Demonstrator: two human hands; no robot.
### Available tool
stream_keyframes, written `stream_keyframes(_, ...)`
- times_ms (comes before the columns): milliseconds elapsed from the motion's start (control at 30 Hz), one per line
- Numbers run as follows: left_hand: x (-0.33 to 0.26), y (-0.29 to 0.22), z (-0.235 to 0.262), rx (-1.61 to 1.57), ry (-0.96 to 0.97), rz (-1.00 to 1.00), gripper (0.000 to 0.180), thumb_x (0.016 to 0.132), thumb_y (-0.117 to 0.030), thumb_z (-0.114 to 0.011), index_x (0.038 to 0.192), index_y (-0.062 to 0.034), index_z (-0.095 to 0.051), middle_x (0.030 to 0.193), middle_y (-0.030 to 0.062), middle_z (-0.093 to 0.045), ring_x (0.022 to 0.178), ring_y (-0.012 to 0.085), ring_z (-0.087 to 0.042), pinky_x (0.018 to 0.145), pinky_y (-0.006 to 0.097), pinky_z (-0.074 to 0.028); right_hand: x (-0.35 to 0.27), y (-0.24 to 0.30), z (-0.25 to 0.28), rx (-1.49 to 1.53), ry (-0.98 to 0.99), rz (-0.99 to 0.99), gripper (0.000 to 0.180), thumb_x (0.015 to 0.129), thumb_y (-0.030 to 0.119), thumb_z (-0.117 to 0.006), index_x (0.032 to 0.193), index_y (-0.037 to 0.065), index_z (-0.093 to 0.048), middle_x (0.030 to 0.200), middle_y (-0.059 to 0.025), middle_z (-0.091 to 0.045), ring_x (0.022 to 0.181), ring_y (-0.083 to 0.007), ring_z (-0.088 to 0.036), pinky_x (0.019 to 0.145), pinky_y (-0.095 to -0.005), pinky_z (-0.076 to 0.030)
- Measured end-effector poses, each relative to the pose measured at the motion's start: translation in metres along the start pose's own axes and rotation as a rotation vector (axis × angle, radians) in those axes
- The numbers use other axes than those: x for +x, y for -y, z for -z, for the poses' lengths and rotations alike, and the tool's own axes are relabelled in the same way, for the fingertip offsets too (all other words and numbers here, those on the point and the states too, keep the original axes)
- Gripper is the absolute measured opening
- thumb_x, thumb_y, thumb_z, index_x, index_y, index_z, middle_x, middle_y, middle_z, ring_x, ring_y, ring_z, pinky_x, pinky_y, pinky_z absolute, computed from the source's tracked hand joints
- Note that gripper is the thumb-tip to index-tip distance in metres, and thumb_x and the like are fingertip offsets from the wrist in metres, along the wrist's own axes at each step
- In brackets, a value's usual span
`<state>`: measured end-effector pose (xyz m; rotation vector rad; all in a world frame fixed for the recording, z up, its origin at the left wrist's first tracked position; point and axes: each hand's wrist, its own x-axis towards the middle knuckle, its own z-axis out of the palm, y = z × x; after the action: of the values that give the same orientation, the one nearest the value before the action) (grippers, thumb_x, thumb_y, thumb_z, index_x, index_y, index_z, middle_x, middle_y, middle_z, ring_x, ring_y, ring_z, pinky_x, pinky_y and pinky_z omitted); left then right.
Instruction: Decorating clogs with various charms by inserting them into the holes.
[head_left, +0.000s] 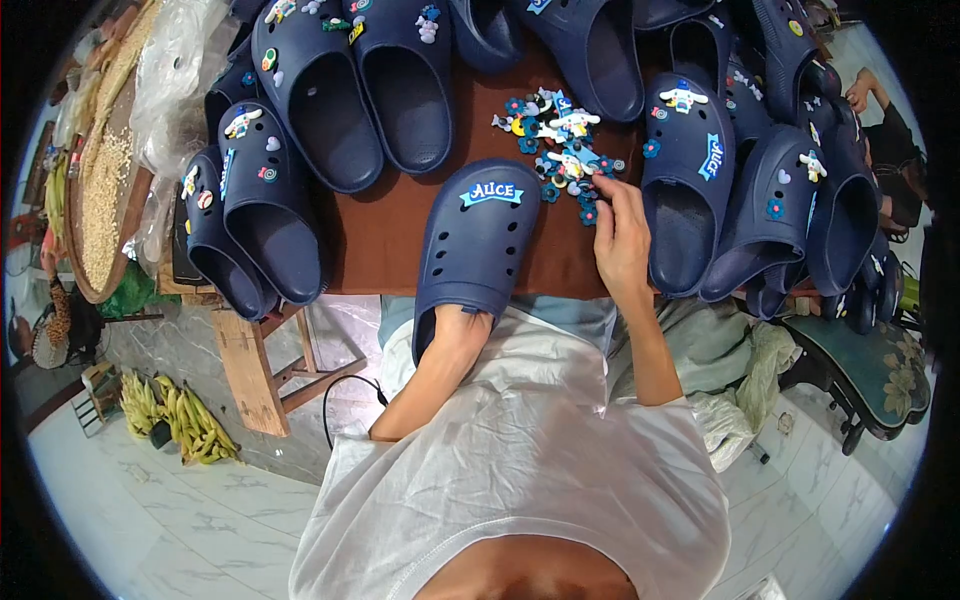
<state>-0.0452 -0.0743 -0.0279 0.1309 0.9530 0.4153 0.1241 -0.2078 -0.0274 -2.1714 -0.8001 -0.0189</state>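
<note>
Left hand: left hand [458,335] sat inside the heel opening of the navy-blue foam clog with vent holes [478,245], at 6 o'clock of the table; fingers hidden inside, so could not tell if clenched or loose, but it held the shoe from within.
Clog look: toe pointed to 12 o'clock, one light-blue ribbon-shaped charm [491,193] sat on the upper, rows of vent holes otherwise bare; soft matte foam, no strap visible.
Clog place: on the brown tabletop [380,235], heel overhanging the near edge toward the person's white shirt [530,450].
Right hand: right hand [622,240] at 3 o'clock of the clog, fingertips [603,180] pinching at the near edge of the heap of small blue-and-white cartoon and flower charms [562,140]; grasp on one charm looked likely, not certain.
Risk 1: heel overhang could let the clog tip off if the left hand loosened.
Risk 2: pulling one charm could drag neighbours off the heap, since they lay tangled and touching.
Risk 3: a small charm could slip from a fingertip pinch and fall to the white tile floor [150,500].
Far: finished navy clogs with charms [330,90] crowded 10 to 2 o'clock, leaving little room.
</note>
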Motion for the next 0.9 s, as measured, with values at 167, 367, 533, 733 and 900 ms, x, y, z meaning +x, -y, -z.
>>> stream_keyframes(167, -0.002, 0.000, 0.009, 0.013, 0.019, 0.007, 0.029, 0.105, -0.017, -0.051, 0.132, -0.0069, -0.054, 0.132, 0.0098, -0.061, 0.116, 0.0222, -0.063, 0.095, 0.039, -0.057, -0.016, -0.002, 0.007, -0.116, -0.026, -0.009, 0.019, 0.094, 0.004, -0.058, 0.113, 0.001, -0.062, 0.106, -0.0173, -0.061, 0.097, -0.0367, -0.062, 0.083, -0.0438, -0.050)
stream_keyframes(367, -0.003, 0.000, 0.019, 0.036, 0.064, 0.006, 0.028, 0.103, -0.009, -0.053, 0.131, -0.0056, -0.053, 0.129, 0.0100, -0.062, 0.112, 0.0219, -0.065, 0.092, 0.037, -0.059, -0.021, 0.000, 0.001, -0.225, 0.043, -0.060, 0.020, 0.089, 0.012, -0.069, 0.105, 0.002, -0.061, 0.097, -0.0132, -0.062, 0.088, -0.0319, -0.063, 0.075, -0.0423, -0.050)
stream_keyframes(533, -0.007, 0.002, 0.016, 0.074, 0.065, 0.022, 0.027, 0.104, -0.009, -0.051, 0.131, -0.0054, -0.052, 0.125, 0.0075, -0.063, 0.107, 0.0197, -0.066, 0.087, 0.033, -0.060, -0.021, -0.001, -0.004, -0.140, 0.061, -0.082, 0.019, 0.089, 0.011, -0.071, 0.103, 0.004, -0.060, 0.092, -0.0114, -0.062, 0.079, -0.0287, -0.064, 0.071, -0.0394, -0.050)
stream_keyframes(733, -0.010, 0.002, 0.012, 0.217, -0.013, -0.003, 0.034, 0.102, -0.010, -0.055, 0.135, -0.0062, -0.049, 0.127, 0.0058, -0.061, 0.112, 0.0184, -0.062, 0.092, 0.032, -0.055, -0.024, 0.009, 0.001, 0.278, 0.158, -0.250, 0.018, 0.091, 0.006, -0.070, 0.105, 0.002, -0.060, 0.092, -0.0056, -0.065, 0.076, -0.0139, -0.062, 0.070, -0.0274, -0.051)
stream_keyframes(900, -0.017, 0.005, 0.018, 0.281, 0.132, -0.138, 0.042, 0.101, -0.007, -0.055, 0.141, -0.0010, -0.044, 0.133, 0.0079, -0.057, 0.116, 0.0185, -0.059, 0.100, 0.032, -0.049, -0.035, 0.019, -0.003, 0.812, 0.332, -0.406, 0.016, 0.094, 0.002, -0.067, 0.109, 0.000, -0.060, 0.099, -0.0036, -0.067, 0.083, -0.0078, -0.062, 0.074, -0.0236, -0.053)
